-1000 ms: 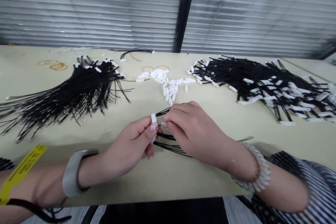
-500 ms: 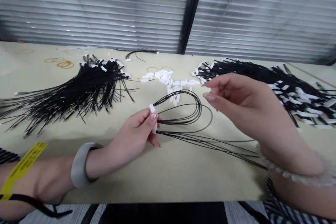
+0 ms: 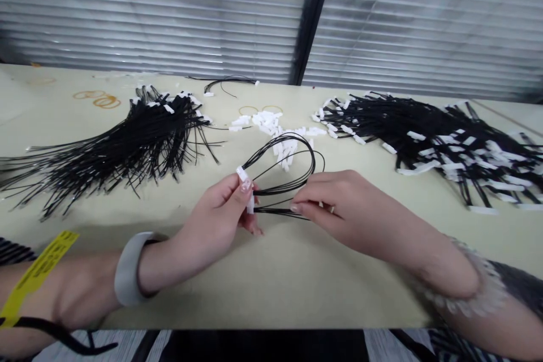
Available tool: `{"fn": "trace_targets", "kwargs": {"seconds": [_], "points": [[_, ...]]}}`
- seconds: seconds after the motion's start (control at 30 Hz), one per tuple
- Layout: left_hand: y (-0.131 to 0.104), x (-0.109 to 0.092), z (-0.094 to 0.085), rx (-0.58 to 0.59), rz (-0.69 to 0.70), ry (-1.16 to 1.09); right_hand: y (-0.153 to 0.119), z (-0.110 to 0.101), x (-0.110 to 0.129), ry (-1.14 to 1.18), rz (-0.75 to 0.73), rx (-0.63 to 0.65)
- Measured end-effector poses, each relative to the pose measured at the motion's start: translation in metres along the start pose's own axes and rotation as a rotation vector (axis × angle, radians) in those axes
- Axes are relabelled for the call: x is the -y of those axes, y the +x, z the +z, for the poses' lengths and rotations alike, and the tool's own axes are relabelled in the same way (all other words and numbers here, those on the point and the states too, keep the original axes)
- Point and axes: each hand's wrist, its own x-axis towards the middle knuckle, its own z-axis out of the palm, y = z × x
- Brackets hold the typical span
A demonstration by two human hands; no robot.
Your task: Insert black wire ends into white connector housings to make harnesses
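Observation:
My left hand pinches a long white connector between thumb and fingers. Thin black wires run out of the connector; some bend round in a loop that comes back to it, others lead off to the right. My right hand is closed, its thumb and fingertips on the lower wires just right of the loop. The far ends of those wires are hidden behind this hand. Beyond the loop lies a scatter of small white connectors.
A bundle of black wires with white ends lies on the table at left. Another pile of black wires with white connectors spreads at right. Orange rubber bands lie back left. Blinds stand behind the table.
My right hand has come down and to the left, from open in the air to closed on the lower wires. The wire loop has shifted slightly left and up.

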Motion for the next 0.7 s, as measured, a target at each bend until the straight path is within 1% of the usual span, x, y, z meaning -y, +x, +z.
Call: {"fn": "trace_targets", "kwargs": {"seconds": [0.1,0.3,0.43,0.5,0.57,0.63,0.7], "points": [[-0.001,0.001,-0.001,0.014,0.012,0.013,0.002,0.003,0.004,0.040,0.000,0.023],[-0.003,-0.002,0.000,0.021,0.039,0.052,0.003,0.003,0.006,0.071,0.020,-0.037],[-0.003,-0.003,0.001,0.027,0.046,0.076,0.003,0.005,0.006,0.028,0.028,-0.031],[-0.002,-0.002,0.001,0.029,0.038,0.079,0.002,0.005,0.006,-0.044,0.000,-0.019],[-0.001,-0.001,0.001,0.026,0.030,0.062,0.000,0.004,0.004,-0.195,-0.044,-0.046],[0.000,0.000,0.001,0.018,0.020,0.030,-0.003,0.001,0.000,-0.387,-0.063,-0.118],[0.000,0.001,0.001,0.012,0.013,-0.008,-0.007,-0.006,-0.005,-0.519,-0.020,-0.258]]}}
